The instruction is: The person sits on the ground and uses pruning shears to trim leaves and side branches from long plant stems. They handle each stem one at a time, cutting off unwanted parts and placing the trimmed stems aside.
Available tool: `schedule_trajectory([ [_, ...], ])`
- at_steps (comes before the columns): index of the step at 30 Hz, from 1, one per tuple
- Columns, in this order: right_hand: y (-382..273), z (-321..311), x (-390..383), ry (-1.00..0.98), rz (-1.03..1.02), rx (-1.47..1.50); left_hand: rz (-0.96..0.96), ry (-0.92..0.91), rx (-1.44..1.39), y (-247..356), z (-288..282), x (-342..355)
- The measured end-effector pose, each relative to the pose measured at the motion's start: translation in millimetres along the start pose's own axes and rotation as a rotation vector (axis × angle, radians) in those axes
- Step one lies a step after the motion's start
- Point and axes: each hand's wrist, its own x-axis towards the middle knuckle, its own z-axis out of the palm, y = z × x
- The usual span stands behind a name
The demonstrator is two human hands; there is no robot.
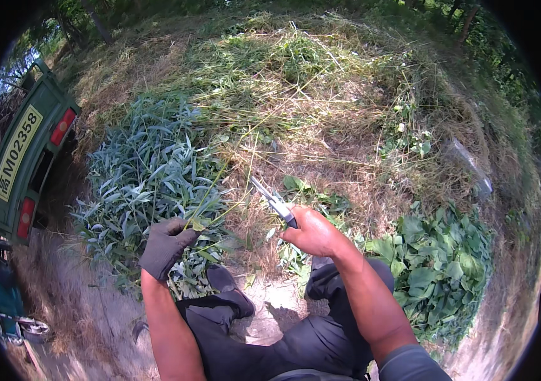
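My left hand (167,246), in a dark grey glove, is closed around the lower end of several thin yellow-green stems (221,176). These reach up and away across the ground, with a few small leaves beside the fingers. My bare right hand (311,232) grips a pair of shears (273,198) with silver blades and a dark handle. The blades point forward and left, close to the stems; whether they touch them I cannot tell. Just beyond my left hand lies a heap of narrow, grey-green leafy stalks (146,162).
A pile of broad green leaves (442,263) sits to my right. Cut grass and stalks (296,57) cover the ground ahead. A green vehicle's tail (23,152) and a teal wheeled machine (7,295) stand at left. Clear plastic (471,166) lies far right. My shoes (229,286) are below.
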Motion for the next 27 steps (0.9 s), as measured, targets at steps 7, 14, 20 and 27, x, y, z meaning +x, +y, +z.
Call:
schedule_trajectory([
  [7,3.5,2.5,-0.6,0.053,0.056,-0.305,0.112,-0.023,0.097,-0.6,7.1,-0.6],
  [14,-0.6,5.1,-1.4,0.018,0.099,-0.349,0.073,-0.063,0.118,12.5,18.8,-2.8],
  [20,-1.0,2.4,-0.7,0.06,0.117,-0.28,0.03,-0.051,0.09,1.3,13.5,1.9],
  [27,2.3,0.2,-0.1,0.188,0.104,0.108,-0.052,-0.008,0.01,5.9,9.6,0.4],
])
